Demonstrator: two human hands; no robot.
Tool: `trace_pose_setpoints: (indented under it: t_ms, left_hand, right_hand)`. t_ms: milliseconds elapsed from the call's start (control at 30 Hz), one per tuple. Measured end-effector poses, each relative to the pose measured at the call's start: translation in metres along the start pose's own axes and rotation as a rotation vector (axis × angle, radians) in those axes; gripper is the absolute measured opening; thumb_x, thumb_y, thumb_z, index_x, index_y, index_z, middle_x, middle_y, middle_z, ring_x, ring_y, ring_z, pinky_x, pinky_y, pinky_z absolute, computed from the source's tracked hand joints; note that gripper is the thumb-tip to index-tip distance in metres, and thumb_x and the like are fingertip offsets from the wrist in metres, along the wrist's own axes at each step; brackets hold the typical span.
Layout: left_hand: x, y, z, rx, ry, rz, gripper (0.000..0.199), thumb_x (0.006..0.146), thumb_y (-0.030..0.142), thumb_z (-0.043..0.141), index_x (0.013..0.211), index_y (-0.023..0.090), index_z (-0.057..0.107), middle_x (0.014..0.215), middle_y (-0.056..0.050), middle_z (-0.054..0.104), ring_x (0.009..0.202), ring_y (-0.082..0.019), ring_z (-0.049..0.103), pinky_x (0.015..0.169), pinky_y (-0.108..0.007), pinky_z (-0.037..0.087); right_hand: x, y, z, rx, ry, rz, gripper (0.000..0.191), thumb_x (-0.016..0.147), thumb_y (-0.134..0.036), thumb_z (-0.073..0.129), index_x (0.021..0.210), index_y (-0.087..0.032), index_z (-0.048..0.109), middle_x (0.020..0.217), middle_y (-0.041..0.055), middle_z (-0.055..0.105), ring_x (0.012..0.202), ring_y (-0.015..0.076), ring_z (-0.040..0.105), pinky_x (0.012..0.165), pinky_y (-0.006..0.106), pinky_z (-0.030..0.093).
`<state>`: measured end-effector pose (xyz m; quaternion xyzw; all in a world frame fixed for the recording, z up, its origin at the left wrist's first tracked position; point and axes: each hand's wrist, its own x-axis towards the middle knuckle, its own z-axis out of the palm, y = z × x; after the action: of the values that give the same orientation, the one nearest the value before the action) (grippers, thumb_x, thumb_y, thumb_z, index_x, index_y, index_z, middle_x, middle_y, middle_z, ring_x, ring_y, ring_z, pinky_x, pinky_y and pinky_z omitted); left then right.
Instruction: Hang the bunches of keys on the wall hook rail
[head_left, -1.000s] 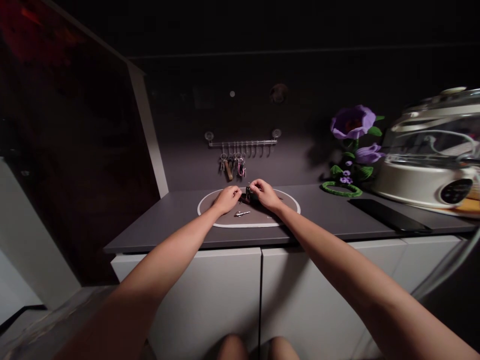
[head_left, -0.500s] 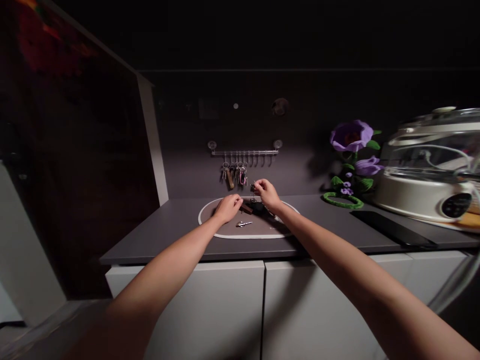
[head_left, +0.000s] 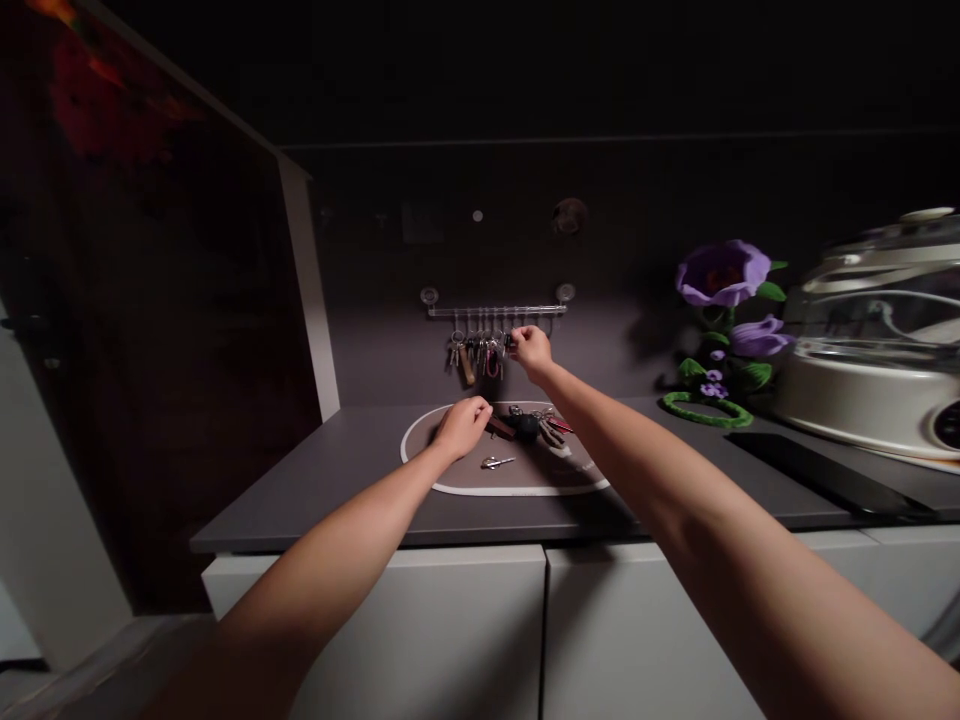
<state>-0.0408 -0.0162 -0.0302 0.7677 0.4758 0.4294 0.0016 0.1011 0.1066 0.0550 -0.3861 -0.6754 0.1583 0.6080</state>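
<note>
My right hand (head_left: pixel 531 350) is raised to the hook rail (head_left: pixel 499 311) on the wall, its fingers pinched on a small dark bunch of keys (head_left: pixel 509 342) just below the hooks. The hand partly covers this bunch. To its left, several key bunches (head_left: pixel 477 358) hang from the rail, one with a brown strap. My left hand (head_left: pixel 463 426) rests over the left part of the oval mat (head_left: pixel 450 478), fingers curled; whatever is in them is hidden. Beside it lie a brown item (head_left: pixel 501 427), a dark clump of keys (head_left: pixel 528 427) and a small silver key (head_left: pixel 498 463).
Purple felt flowers (head_left: pixel 724 275) with a green ring base stand on the counter (head_left: pixel 300 478) at the right. Behind a flat black slab (head_left: pixel 817 470) is a cream appliance (head_left: pixel 862 385) with a clear upper part. White cabinet doors (head_left: pixel 420 620) are below.
My right hand has risen from above the mat to the hooks, carrying the small bunch of keys. My left hand has stayed by the brown item. The view has shifted slightly.
</note>
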Motion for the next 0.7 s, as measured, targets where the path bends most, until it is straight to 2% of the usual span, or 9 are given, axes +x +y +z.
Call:
trace_pose_setpoints:
  t_ms: [133,267,533,633,700]
  left_hand:
    - [0.001,-0.002,0.001,-0.024,0.005,-0.013,0.023,0.082,0.029,0.040,0.075,0.017,0.059,0.071,-0.003,0.061,0.065,-0.014,0.051,0.062,-0.025,0.036]
    - [0.002,-0.003,0.001,-0.022,0.001,-0.013,0.023,0.082,0.029,0.041,0.075,0.017,0.059,0.071,-0.003,0.061,0.066,-0.014,0.052,0.062,-0.024,0.036]
    - [0.001,0.000,0.000,-0.033,0.013,-0.030,0.023,0.082,0.027,0.041,0.075,0.015,0.059,0.069,-0.002,0.060,0.064,-0.012,0.051,0.061,-0.023,0.036]
    - [0.001,0.001,-0.001,-0.038,0.017,-0.037,0.022,0.082,0.027,0.042,0.075,0.014,0.060,0.069,-0.002,0.061,0.064,-0.012,0.051,0.062,-0.023,0.036]
    - [0.001,0.001,-0.001,-0.037,0.020,-0.043,0.022,0.082,0.027,0.042,0.075,0.014,0.060,0.069,-0.002,0.061,0.064,-0.012,0.051,0.061,-0.023,0.036]
  right_hand:
    - [0.015,0.001,0.011,0.007,0.114,0.128,0.023,0.078,-0.034,0.042,0.080,-0.015,0.054,0.072,0.0045,0.059,0.062,0.0116,0.056,0.063,0.027,0.047]
    - [0.023,0.000,0.017,0.018,0.179,0.128,0.022,0.077,-0.030,0.044,0.074,-0.013,0.059,0.066,0.0061,0.060,0.063,0.0140,0.057,0.066,0.028,0.047]
    - [0.024,-0.003,0.020,-0.041,0.221,0.276,0.021,0.075,-0.025,0.049,0.075,-0.011,0.064,0.062,0.0062,0.062,0.063,0.0147,0.061,0.063,0.023,0.046]
    - [0.022,0.001,0.020,-0.064,0.222,0.276,0.021,0.075,-0.024,0.049,0.077,-0.010,0.064,0.064,0.0071,0.063,0.065,0.0147,0.061,0.064,0.022,0.046]
    - [0.021,0.005,0.019,-0.081,0.175,0.233,0.023,0.077,-0.025,0.047,0.080,-0.010,0.064,0.066,0.0077,0.063,0.065,0.0147,0.061,0.064,0.023,0.046]
